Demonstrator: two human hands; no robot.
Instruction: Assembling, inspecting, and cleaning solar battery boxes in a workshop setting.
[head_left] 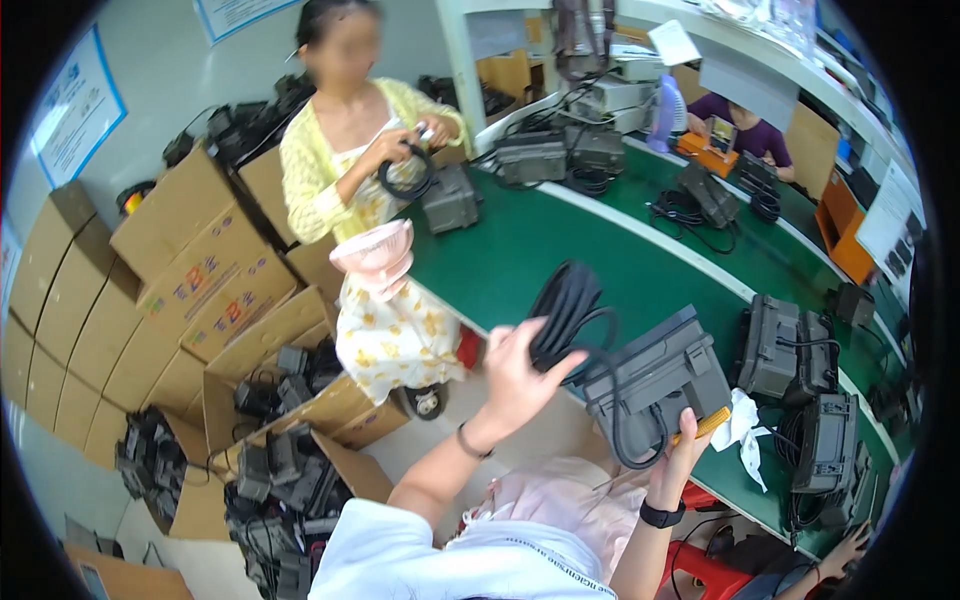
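My left hand is closed round a thick coil of black cable, held up over the near edge of the green bench. From the coil a loop of cable runs to a dark grey plastic box with a latch on its side. My right hand grips the box's lower corner, fingers partly hidden. A slim yellow-orange handled thing sticks out beside my right thumb; its kind I cannot make out. The box is tilted above the bench top.
Green-topped bench bears more grey boxes with cables, and a crumpled white cloth. Opposite, a person in a yellow cardigan handles a cable. Cartons and open boxes of grey units stand left. A red stool is below.
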